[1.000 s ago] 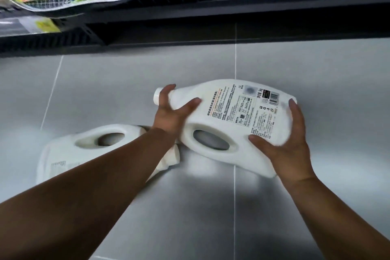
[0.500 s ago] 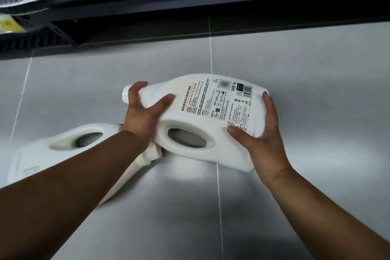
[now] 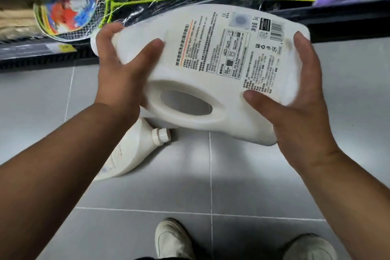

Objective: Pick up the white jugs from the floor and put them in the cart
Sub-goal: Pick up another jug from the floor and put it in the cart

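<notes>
Slippage is the chief risk. The large white plastic jug is off the floor and lies crosswise in the air with its label up. It is carried by a squeeze at its two ends rather than through its moulded handle hole. The left hand curls its fingers round the neck end with the thumb laid across the face. The right hand clasps the base end, fingers spread up the bottom and thumb pressed onto the label. If the jug is full, the smooth plastic could slide out of that hold on the way to the cart, which is not in view. Beneath the held jug's neck end, the second white plastic jug lies on its side on the grey tiled floor. A drop would likely strike it, or the pale shoes nearer the person. Just beyond the held jug, netted rackets overhang a shelf edge, and raising the neck end could snag them.
</notes>
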`<state>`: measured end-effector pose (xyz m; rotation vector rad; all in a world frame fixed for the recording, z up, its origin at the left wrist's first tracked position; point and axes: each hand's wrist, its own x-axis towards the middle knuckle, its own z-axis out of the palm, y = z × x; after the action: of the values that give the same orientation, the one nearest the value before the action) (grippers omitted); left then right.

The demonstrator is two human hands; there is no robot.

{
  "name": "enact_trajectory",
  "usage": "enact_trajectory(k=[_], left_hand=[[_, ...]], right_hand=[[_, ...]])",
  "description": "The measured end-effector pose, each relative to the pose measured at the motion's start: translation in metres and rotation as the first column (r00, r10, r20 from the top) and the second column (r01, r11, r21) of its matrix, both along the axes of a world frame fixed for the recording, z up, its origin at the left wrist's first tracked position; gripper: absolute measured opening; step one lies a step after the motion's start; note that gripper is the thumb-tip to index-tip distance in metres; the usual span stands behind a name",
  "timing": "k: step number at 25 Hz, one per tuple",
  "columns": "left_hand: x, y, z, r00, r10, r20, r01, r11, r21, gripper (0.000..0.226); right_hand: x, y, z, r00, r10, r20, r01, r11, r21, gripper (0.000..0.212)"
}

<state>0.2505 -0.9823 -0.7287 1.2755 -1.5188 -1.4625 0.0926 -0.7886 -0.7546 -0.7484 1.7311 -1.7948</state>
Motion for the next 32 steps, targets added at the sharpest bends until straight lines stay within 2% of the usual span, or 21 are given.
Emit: enact_trajectory(k=[5, 8, 12, 15, 18, 21, 25, 28, 32], left_hand=[[-0.025, 0.036, 0.169, 0.995, -0.064, -0.077, 0.058, 0.995, -0.086, 0.066], [-0.046, 0.063, 0.302, 0.989, -0.093, -0.114, 0.076, 0.987, -0.142, 0.064], [-0.071, 0.096, 0.475, 0.96, -0.197, -0.198, 0.155, 0.965, -0.21, 0.065], [-0.091, 0.127, 0.606, 0.906, -0.318, -0.278, 0.236, 0.927, -0.292, 0.066], [-0.105, 0.166, 0.71, 0.8, -0.443, -0.404, 0.311, 0.883, -0.351, 0.062], [-0.127, 0.21, 0.79, 0.687, -0.533, -0.494, 0.352, 0.839, -0.416, 0.066], [-0.16, 0.29, 0.864, 0.526, -0.623, -0.579, 0.418, 0.783, -0.462, 0.069], [-0.193, 0.369, 0.891, 0.425, -0.689, -0.588, 0.459, 0.723, -0.516, 0.07], [-0.237, 0.469, 0.895, 0.351, -0.713, -0.608, 0.487, 0.693, -0.532, 0.071]], right_hand=[[-0.017, 0.043, 0.173, 0.993, -0.042, -0.115, 0.041, 0.999, -0.013, 0.087], [-0.028, 0.077, 0.312, 0.989, -0.11, -0.1, 0.11, 0.994, -0.014, 0.087], [-0.033, 0.123, 0.493, 0.963, -0.202, -0.18, 0.2, 0.979, -0.031, 0.089], [-0.025, 0.166, 0.625, 0.911, -0.34, -0.233, 0.323, 0.94, -0.11, 0.088], [-0.019, 0.216, 0.73, 0.846, -0.433, -0.312, 0.387, 0.9, -0.2, 0.082], [-0.019, 0.264, 0.808, 0.763, -0.506, -0.402, 0.414, 0.861, -0.297, 0.082], [-0.021, 0.353, 0.879, 0.649, -0.601, -0.466, 0.477, 0.799, -0.367, 0.082], [-0.028, 0.427, 0.905, 0.509, -0.683, -0.524, 0.55, 0.726, -0.412, 0.081], [-0.042, 0.521, 0.909, 0.44, -0.747, -0.498, 0.615, 0.655, -0.439, 0.082]])
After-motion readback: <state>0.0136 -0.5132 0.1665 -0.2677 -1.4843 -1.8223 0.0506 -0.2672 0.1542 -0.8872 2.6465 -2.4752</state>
